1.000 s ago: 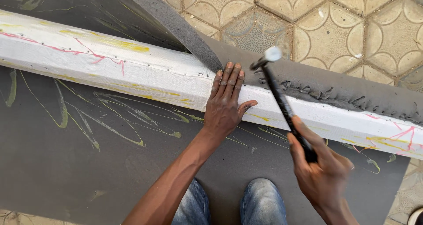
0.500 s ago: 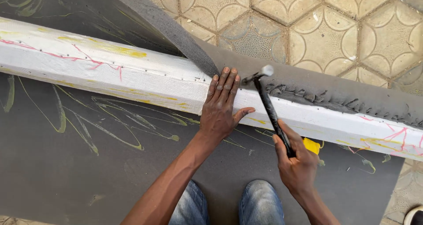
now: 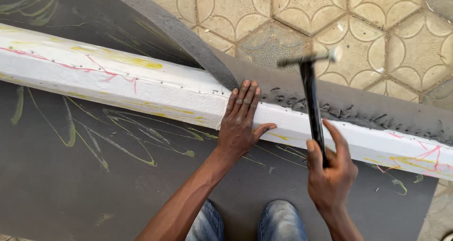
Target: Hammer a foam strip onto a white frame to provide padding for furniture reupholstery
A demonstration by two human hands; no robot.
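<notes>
Left hand [image 3: 240, 123] lies flat, fingers together and extended, palm down on the white-painted beam [image 3: 141, 87]; it grasps nothing. The beam is long and square-edged, streaked pink and yellow, and runs diagonally over the matte grey sheet [image 3: 94, 184]. Right hand [image 3: 330, 175] is closed around the black handle of the hammer [image 3: 311, 99], whose blurred metal head is raised above the sheet's ragged, tacked edge. Hexagonal patterned floor tiles [image 3: 377, 24] lie beyond.

hammer head [image 3: 309, 58] motion-blurred, white beam [image 3: 141, 87] cropped both ends
</notes>
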